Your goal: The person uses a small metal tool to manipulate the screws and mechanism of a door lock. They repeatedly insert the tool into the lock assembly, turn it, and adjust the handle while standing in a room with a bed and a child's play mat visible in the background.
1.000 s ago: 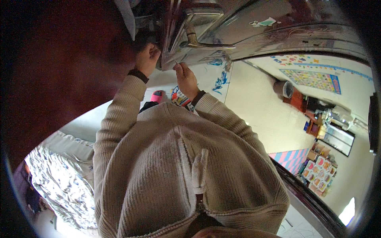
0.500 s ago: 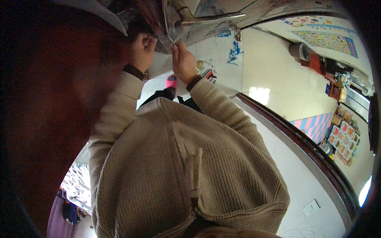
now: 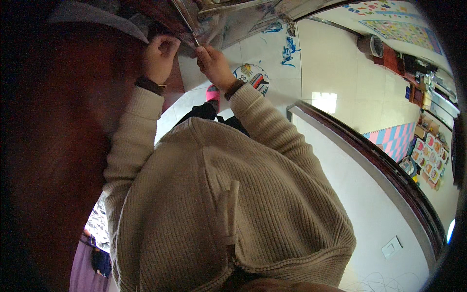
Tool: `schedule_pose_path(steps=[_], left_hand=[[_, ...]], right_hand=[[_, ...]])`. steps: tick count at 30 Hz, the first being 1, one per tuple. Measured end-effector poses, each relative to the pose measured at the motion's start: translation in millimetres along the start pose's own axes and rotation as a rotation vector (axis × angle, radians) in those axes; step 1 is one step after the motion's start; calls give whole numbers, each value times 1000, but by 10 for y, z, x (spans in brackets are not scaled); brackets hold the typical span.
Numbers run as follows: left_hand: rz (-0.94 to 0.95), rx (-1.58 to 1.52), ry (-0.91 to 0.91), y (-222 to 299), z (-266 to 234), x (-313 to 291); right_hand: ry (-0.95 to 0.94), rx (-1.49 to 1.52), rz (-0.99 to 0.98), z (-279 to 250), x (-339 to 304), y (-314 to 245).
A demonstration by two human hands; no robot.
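My right hand (image 3: 214,64) is closed in a pinch around a thin metal piece (image 3: 196,42), at the lower end of a bright metal strip (image 3: 184,18) on the edge of a dark red-brown door (image 3: 158,12). Whether that piece is a tool or part of the door, I cannot tell. To its left, my left hand (image 3: 159,61) is raised close to the door, fingers curled and thumb drawn in. Anything inside those fingers is hidden. Both wrists wear dark bands below beige knitted sleeves.
Below my hands are a pink slipper (image 3: 212,92) and a round patterned item (image 3: 252,79) on pale tiles. Blue marks (image 3: 289,51) lie beyond. A dark frame (image 3: 369,148) crosses the right side, near a grey bin (image 3: 372,45) and a pink-blue mat (image 3: 391,141).
Both hands have shifted left in view, the right also slightly up. The door edge has moved left, and the lever handle seen earlier is mostly out of view.
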State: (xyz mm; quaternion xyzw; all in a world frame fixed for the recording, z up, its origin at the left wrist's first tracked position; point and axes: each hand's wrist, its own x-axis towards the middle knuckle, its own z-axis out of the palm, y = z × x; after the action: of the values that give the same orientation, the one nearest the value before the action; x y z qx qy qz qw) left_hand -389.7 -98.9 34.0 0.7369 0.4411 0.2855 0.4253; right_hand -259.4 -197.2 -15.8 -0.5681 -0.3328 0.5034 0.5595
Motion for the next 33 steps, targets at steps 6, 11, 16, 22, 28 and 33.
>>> schedule_pose_path(steps=[6, 11, 16, 22, 28, 33], left_hand=[[11, 19, 3, 50, -6, 1], [-9, -19, -13, 80, 2, -26], [-16, -53, -32, 41, -17, -44], [-117, -146, -13, 81, -35, -80], [-114, -243, 7, -53, 4, -83], [-90, -246, 34, -66, 41, -142]], right_hand=[[140, -198, -21, 65, -7, 65], [203, -232, -86, 141, -73, 119], [148, -118, -85, 135, -114, 69], [63, -51, -61, 212, -285, -40], [154, 84, -99, 199, -451, -116], [294, 579, 229, 172, -322, -342]])
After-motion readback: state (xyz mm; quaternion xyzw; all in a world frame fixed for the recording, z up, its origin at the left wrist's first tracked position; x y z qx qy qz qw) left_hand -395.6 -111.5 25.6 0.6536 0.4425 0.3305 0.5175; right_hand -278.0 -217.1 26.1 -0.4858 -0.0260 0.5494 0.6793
